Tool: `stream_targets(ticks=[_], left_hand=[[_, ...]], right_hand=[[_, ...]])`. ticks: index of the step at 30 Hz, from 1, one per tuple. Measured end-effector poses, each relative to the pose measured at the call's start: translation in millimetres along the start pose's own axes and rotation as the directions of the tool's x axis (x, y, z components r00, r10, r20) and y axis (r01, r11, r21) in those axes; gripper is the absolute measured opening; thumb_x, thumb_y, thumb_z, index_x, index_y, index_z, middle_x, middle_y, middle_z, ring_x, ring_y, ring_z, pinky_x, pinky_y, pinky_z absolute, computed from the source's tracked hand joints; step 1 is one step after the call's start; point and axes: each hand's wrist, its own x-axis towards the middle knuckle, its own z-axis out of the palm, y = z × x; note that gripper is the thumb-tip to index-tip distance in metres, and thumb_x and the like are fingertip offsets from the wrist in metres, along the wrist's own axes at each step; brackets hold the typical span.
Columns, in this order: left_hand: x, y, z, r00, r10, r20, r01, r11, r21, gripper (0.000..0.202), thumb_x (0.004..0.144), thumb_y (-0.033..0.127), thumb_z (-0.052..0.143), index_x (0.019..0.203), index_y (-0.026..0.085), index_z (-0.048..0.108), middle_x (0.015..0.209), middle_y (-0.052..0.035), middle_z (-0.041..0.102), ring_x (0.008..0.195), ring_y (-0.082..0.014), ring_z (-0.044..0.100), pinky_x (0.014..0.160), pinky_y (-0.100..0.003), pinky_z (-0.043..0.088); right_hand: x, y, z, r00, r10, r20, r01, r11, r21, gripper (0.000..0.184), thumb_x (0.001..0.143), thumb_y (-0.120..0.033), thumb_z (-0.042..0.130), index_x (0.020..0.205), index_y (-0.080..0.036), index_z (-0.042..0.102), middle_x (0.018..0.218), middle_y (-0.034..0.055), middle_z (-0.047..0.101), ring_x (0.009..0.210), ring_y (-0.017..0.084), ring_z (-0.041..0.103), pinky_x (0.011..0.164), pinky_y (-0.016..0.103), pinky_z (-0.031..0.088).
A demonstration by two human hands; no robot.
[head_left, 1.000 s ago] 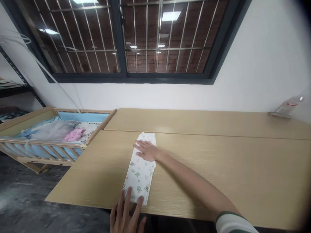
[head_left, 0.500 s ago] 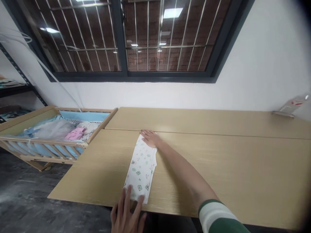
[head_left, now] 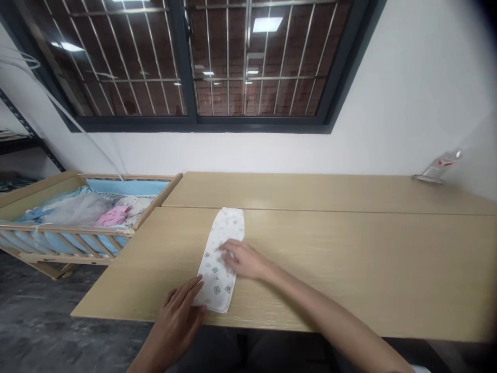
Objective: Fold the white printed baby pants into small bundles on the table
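A long, narrow strip of soft white fabric with a small scattered print (head_left: 214, 261), greenish motifs the clearest among them, lies flat on the pale wood-grain surface (head_left: 341, 259)! It runs lengthwise, leaning slightly right toward its rounded far end, which reaches the seam there. The straighter near end sits just short of the front edge.

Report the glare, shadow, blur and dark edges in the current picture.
Head view: bright light patches in the window; head view: soft shadow on the table beside the right forearm; head view: right hand slightly soft, prints on the white cloth fainter at its far end; head view: upper-right corner darkened.
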Motion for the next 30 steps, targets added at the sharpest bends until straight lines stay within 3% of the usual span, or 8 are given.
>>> stream_targets(ticks=[5,8,11,18,21,25,27,30], left_hand=[[-6,-5,9.0,0.982,0.179,0.059,-0.182,0.983,0.032,0.042,0.099,0.031,0.055,0.141,0.025,0.054,0.139,-0.0085,0.065,0.129,-0.0215,0.061,0.104,-0.031,0.052],[-11,-11,13.7,0.967,0.250,0.051,-0.253,0.965,0.066,0.041,0.098,0.035,0.060,0.137,0.025,0.058,0.138,-0.0083,0.066,0.129,-0.0227,0.061,0.104,-0.032,0.053],[-14,-15,16.1,0.942,0.335,0.025,-0.335,0.936,0.105,0.036,0.099,0.032,0.058,0.134,0.023,0.060,0.136,-0.0086,0.067,0.126,-0.0227,0.063,0.101,-0.033,0.054],[-13,1,6.5,0.887,0.462,0.017,-0.462,0.886,0.042,0.041,0.098,0.005,0.037,0.126,0.021,0.064,0.122,-0.0073,0.073,0.111,-0.0182,0.068,0.094,-0.029,0.056],[-15,10,2.5,0.909,0.417,0.000,-0.415,0.905,-0.093,0.038,0.099,0.007,0.037,0.121,0.021,0.064,0.112,-0.0073,0.074,0.098,-0.0166,0.071,0.088,-0.026,0.058],[-12,17,-1.9,0.960,0.272,0.067,-0.226,0.893,-0.389,0.035,0.099,0.010,0.043,0.122,0.027,0.063,0.105,-0.0043,0.072,0.090,-0.0126,0.071,0.081,-0.018,0.057],[-3,17,-5.6,0.971,0.207,0.118,-0.126,0.865,-0.485,0.029,0.100,0.017,0.050,0.122,0.029,0.064,0.105,-0.0034,0.073,0.089,-0.0125,0.072,0.079,-0.017,0.057],[26,13,-12.3,0.998,0.025,0.050,0.004,0.858,-0.514,0.019,0.099,0.030,0.058,0.115,0.028,0.067,0.092,-0.0013,0.074,0.081,-0.0135,0.071,0.077,-0.019,0.058]], right_hand=[[-61,-45,15,0.959,-0.242,0.150,0.238,0.970,0.044,0.035,0.102,-0.027,0.045,0.131,-0.022,0.063,0.122,0.0096,0.072,0.118,0.022,0.063,0.105,0.035,0.047],[-86,-55,19,0.947,-0.264,0.185,0.270,0.963,-0.008,0.042,0.100,-0.034,0.054,0.140,-0.020,0.056,0.135,0.0109,0.066,0.132,0.024,0.055,0.115,0.038,0.039],[-104,-59,27,0.963,-0.228,0.142,0.242,0.965,-0.095,0.046,0.101,-0.036,0.054,0.143,-0.017,0.051,0.141,0.0123,0.062,0.134,0.025,0.052,0.118,0.040,0.037],[-131,-58,60,0.983,-0.173,-0.065,0.156,0.965,-0.212,0.031,0.091,-0.008,0.051,0.119,-0.019,0.061,0.113,0.0090,0.071,0.104,0.024,0.062,0.099,0.039,0.050],[-136,-63,57,0.974,-0.174,-0.147,0.153,0.977,-0.148,0.030,0.089,-0.006,0.051,0.112,-0.020,0.063,0.102,0.0083,0.072,0.097,0.024,0.064,0.096,0.039,0.052],[-134,-81,25,0.985,-0.027,-0.171,0.045,0.993,0.105,0.032,0.088,-0.008,0.052,0.113,-0.023,0.064,0.107,0.0057,0.072,0.102,0.020,0.066,0.094,0.031,0.053],[-128,-87,6,0.982,0.078,-0.171,-0.040,0.976,0.215,0.029,0.090,-0.011,0.053,0.113,-0.024,0.064,0.108,0.0048,0.072,0.100,0.019,0.067,0.089,0.029,0.054],[-111,-83,-16,0.963,0.193,-0.190,-0.128,0.942,0.309,0.020,0.095,-0.022,0.055,0.112,-0.024,0.066,0.103,0.0041,0.072,0.092,0.018,0.067,0.082,0.029,0.053]])
